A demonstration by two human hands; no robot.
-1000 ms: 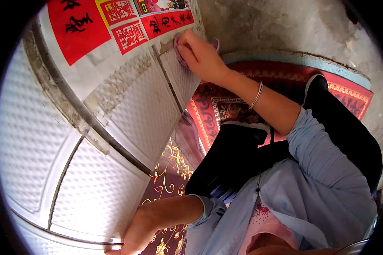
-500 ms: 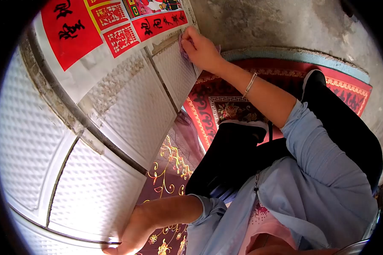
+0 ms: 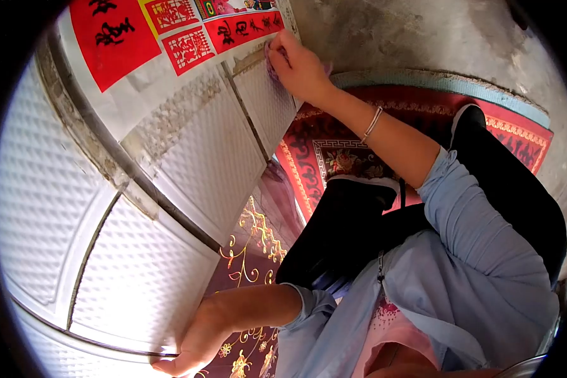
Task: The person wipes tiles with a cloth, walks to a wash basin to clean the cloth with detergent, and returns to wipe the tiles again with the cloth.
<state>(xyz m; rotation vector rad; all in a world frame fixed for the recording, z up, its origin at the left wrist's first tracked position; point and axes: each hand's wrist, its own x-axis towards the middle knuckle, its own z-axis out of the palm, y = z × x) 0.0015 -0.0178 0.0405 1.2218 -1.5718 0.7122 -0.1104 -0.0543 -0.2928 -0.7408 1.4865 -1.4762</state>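
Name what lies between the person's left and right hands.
White tiles and embroidered purple fabric lie between the left hand and right hand, as the head view shows.

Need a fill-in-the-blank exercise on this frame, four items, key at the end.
The right hand holds a purple ____ against the tiles.
The bracelet is on the ____ arm.
The jacket is light ____.
The main color of the patterned rug is ____.

Missing words: cloth; right; blue; red.
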